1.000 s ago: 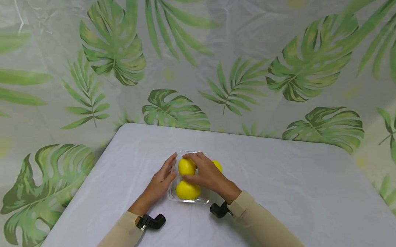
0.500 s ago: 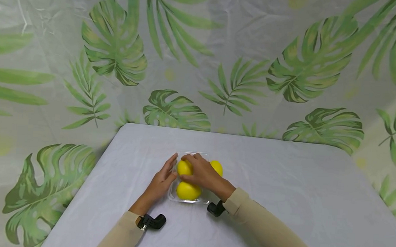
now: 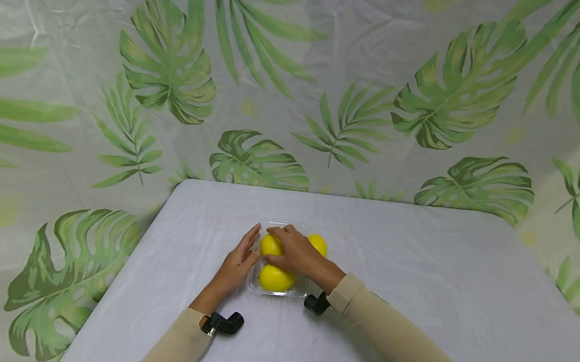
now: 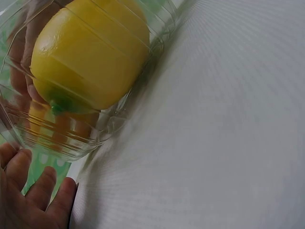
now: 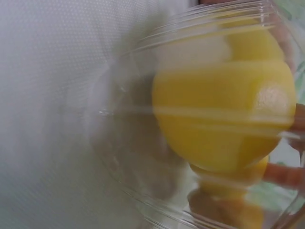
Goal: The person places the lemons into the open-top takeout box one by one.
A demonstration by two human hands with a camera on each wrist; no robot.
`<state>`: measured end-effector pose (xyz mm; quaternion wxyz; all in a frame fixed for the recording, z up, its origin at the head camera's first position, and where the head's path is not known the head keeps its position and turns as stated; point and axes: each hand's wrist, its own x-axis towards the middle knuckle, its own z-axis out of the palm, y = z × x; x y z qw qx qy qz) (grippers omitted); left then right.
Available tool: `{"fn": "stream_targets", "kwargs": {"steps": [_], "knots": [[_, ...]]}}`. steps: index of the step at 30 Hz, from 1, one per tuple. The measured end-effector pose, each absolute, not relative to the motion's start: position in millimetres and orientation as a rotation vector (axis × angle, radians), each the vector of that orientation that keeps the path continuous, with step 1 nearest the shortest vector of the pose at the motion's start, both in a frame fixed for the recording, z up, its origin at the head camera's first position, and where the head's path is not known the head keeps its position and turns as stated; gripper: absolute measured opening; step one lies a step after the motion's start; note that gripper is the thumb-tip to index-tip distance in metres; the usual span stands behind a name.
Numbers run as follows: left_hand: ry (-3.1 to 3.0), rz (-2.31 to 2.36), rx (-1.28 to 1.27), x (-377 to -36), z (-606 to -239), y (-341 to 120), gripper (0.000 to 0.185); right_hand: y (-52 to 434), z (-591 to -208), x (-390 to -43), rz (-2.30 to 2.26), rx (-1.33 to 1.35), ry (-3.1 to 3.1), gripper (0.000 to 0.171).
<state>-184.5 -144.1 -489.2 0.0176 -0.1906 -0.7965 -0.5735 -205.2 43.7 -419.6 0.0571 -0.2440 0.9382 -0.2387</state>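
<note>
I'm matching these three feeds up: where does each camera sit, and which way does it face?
Head: worn high, looking forward and down at the table; both forearms, left hand and right hand show.
Left wrist: low by the table, facing the clear tray and a lemon; the fingers show.
Right wrist: low, facing the tray's other side; fingertips at the edge.
Shared: tray and lemons.

White-clothed table (image 3: 412,273) before leaf-print curtain (image 3: 294,84).
</note>
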Motion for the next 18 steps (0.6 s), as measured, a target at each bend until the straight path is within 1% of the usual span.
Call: {"fn": "stream_targets", "kwargs": {"steps": [11,18], "knots": [[-2.484,-1.777,-0.598,-182.0,-483.6,-142.9,0.06,43.8,-416.8,-204.6,-0.674,-0.739,2.846,0.062],[-2.504,-1.757,-0.567,-183.9,-488.1,-144.5,0.061,44.8,-414.9,-204.8,-0.683,-0.76,2.855,0.061]]}}
